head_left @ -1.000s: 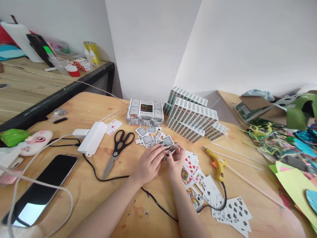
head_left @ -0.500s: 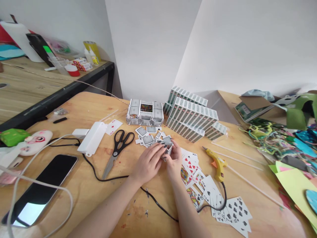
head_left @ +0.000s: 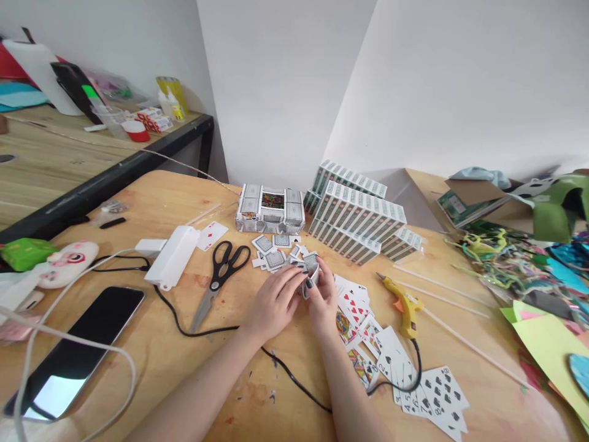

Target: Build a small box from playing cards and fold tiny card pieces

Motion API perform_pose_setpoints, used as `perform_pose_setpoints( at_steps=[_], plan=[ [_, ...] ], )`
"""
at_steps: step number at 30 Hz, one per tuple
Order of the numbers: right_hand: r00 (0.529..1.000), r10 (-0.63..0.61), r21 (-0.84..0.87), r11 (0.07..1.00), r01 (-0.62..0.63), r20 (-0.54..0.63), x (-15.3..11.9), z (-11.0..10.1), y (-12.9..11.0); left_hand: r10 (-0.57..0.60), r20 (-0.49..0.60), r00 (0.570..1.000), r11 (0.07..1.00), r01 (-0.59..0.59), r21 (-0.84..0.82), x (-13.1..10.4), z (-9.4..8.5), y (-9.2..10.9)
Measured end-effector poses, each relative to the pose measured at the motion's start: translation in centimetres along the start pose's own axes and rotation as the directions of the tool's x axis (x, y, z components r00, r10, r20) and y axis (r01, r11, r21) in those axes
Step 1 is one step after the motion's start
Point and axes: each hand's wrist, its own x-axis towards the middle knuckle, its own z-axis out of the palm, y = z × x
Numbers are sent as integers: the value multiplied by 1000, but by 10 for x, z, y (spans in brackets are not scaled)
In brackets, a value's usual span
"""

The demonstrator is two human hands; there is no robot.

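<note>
My left hand (head_left: 277,301) and my right hand (head_left: 323,294) are closed together around a small folded piece of playing card (head_left: 311,279), white inside with a grey patterned back. My fingers cover much of it. Just beyond lie cut card pieces (head_left: 275,259), mostly back side up. Behind them stands a box-like model built from playing cards (head_left: 270,207). Black-handled scissors (head_left: 215,283) rest left of my left hand, blades toward me. Loose playing cards (head_left: 352,307) fan out face up at my right wrist.
A yellow glue gun (head_left: 404,304) lies at right, its black cord running under my forearms. Glue sticks (head_left: 469,344) lie beyond it. Stacked card boxes (head_left: 354,215) stand at the back. A white power adapter (head_left: 172,256) and a phone (head_left: 78,356) are at left.
The folded card piece has turned slightly between my fingers, and my right thumb has shifted up onto its near side. Everything else stays in place.
</note>
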Motion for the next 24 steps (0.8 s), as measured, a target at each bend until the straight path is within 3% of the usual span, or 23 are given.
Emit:
perform_pose_setpoints(
  at_steps=[8, 24],
  plan=[
    [1000, -3, -72, 997, 1, -28, 2, -1, 1, -58, -11, 998, 998, 58, -25, 0, 0, 0],
    [996, -65, -83, 995, 60, -57, 1, 4, -3, -37, 16, 999, 999, 38, -36, 0, 0, 1]
  ],
)
